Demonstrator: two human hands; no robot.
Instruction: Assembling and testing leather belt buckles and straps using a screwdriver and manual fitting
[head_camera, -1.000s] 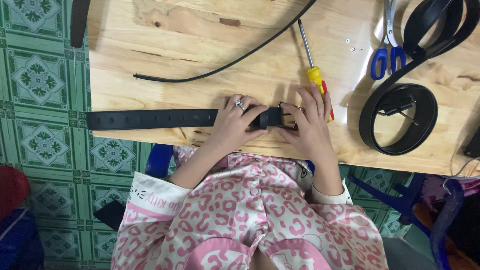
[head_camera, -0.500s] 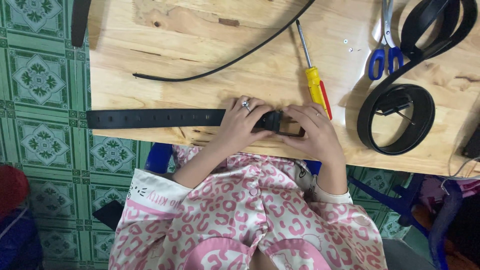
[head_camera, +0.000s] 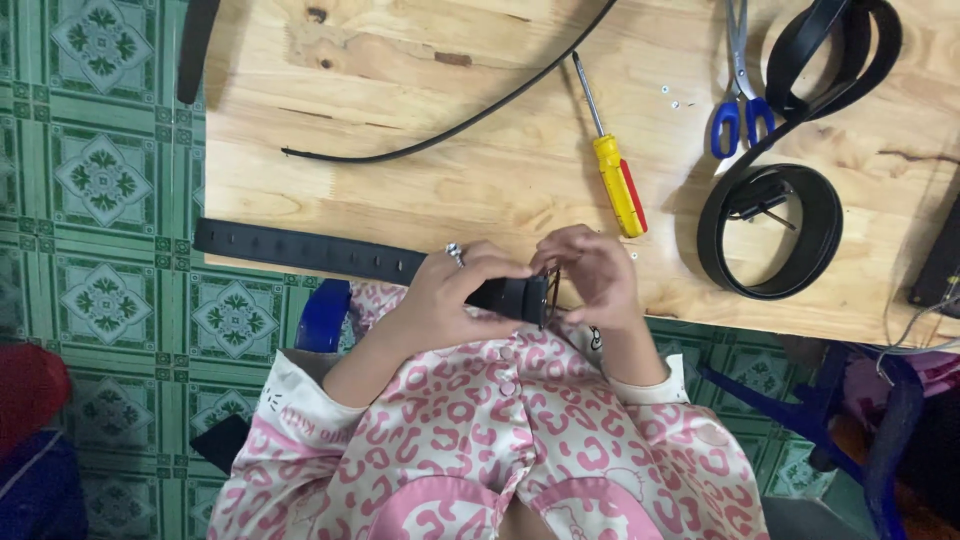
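Head view: belt (head_camera: 300, 248) end now lifted

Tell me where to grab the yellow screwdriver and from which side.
Grip the yellow screwdriver by its thick yellow and red handle, the end nearest the right hand, likely coming from above. It lies flat on the wooden table, its thin metal shaft pointing away toward the far edge, and the handle has bare wood on both sides.

Pink leopard-print sleeves, white cuffs, silver ring (head_camera: 454, 253)
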